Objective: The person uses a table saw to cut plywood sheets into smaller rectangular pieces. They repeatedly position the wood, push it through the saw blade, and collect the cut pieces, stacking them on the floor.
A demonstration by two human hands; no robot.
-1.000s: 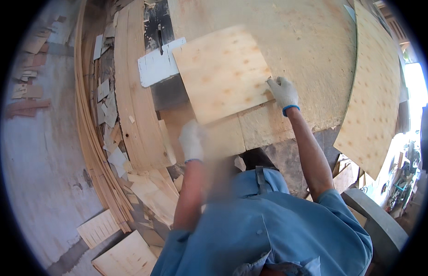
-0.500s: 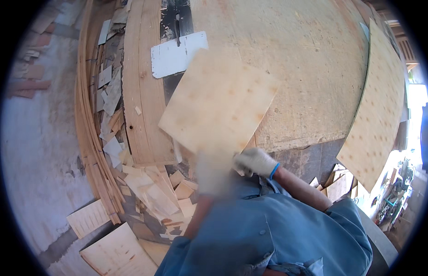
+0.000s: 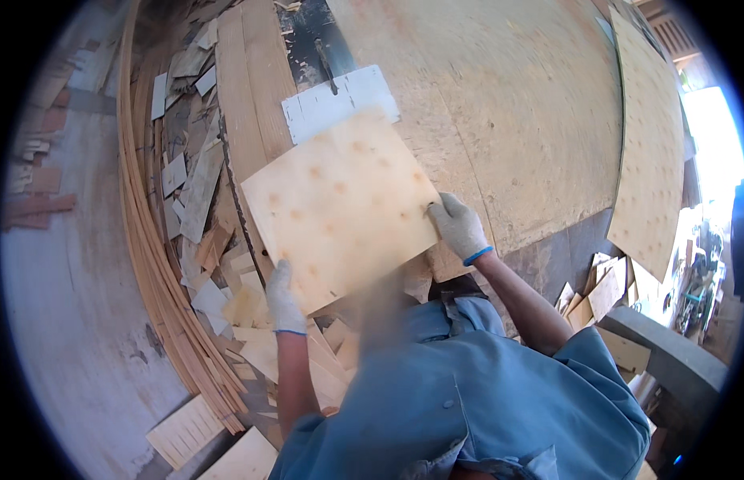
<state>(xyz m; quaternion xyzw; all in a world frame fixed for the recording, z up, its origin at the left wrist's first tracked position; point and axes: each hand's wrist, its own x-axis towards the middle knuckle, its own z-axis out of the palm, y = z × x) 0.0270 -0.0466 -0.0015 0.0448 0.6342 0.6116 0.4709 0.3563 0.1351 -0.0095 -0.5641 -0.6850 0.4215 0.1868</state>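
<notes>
A square plywood piece (image 3: 340, 204) with brownish spots is held level in front of me between both gloved hands. My left hand (image 3: 284, 302) grips its near left edge, thumb side against the wood. On the right edge, near the corner, my right hand (image 3: 458, 226) is closed with the thumb on top. Both gloves are white with blue cuffs. The far edge of the plywood overlaps a white rectangular board (image 3: 340, 102). A thin dark upright piece, like a saw blade (image 3: 327, 68), rises at that board from a dark strip in the worktable.
The wide wooden worktable (image 3: 532, 112) stretches ahead and right. A spotted plywood sheet (image 3: 648, 152) leans along its right side. Long thin wood strips (image 3: 136, 216) run down the left, beside heaped offcuts (image 3: 200, 176). More scraps (image 3: 600, 292) stand at the right.
The plywood piece has turned and come slightly left and nearer. My hands have moved apart, from its near corner to its left and right edges.
</notes>
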